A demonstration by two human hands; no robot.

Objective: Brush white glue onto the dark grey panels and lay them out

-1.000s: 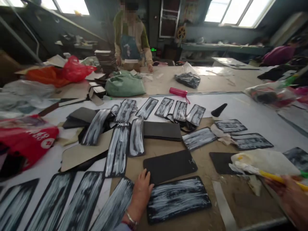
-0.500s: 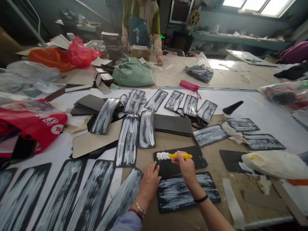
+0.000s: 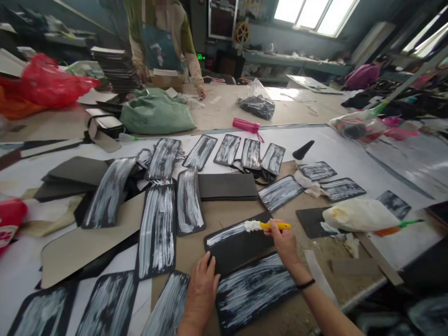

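Observation:
My right hand (image 3: pixel 284 242) grips the yellow handle of a brush (image 3: pixel 278 225), whose bristles are loaded with white paste. The bristles rest on a black rectangular panel (image 3: pixel 234 247), at the right end of a white streak along its far edge. My left hand (image 3: pixel 201 291) lies with fingers stretched out, fingertips at the panel's near left corner. Just in front is another black panel (image 3: pixel 255 291) with white streaks over most of its face; my right forearm covers its right end.
Several white-streaked panels (image 3: pixel 157 228) lie around the table. A stack of plain dark panels (image 3: pixel 227 186) sits behind the work. To the right is a whitish bag (image 3: pixel 360 214); further back are a pink cylindrical case (image 3: pixel 246 125) and a green bag (image 3: pixel 157 112). Another person (image 3: pixel 164 42) stands across the table.
The brush has moved right along the panel, leaving a white streak behind it. My left hand has shifted to the near left corner. The camera view has turned right.

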